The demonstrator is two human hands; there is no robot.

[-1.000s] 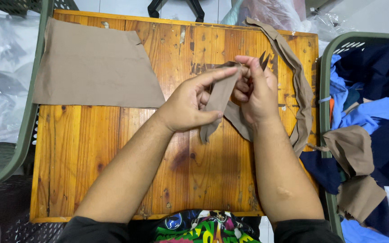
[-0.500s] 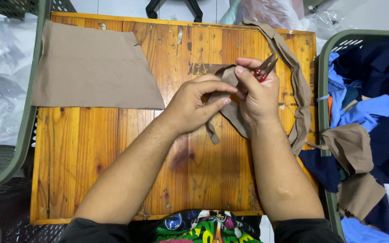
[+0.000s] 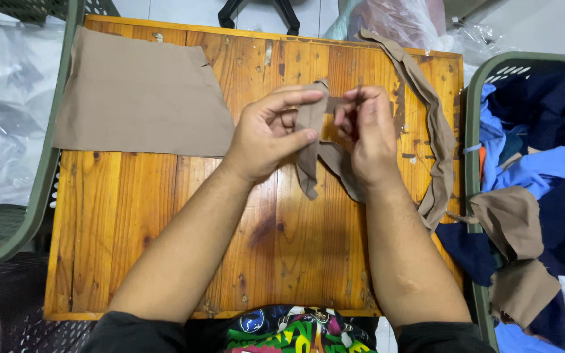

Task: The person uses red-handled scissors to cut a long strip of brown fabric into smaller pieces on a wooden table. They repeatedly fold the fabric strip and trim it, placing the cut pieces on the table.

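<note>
Both hands had drawn closer together over the wooden table (image 3: 165,222) than half a second before, and the tan fabric strip (image 3: 310,147) now hung vertically between them, suggesting the piece was being turned for handling. The left hand (image 3: 266,134) pinched the strip between thumb and forefinger above the table's middle. The right hand (image 3: 367,134) was curled nearly closed on the strip's far end; the small tool seen earlier was no longer discernible. A flat tan panel (image 3: 142,98) lay at the table's far left corner.
</note>
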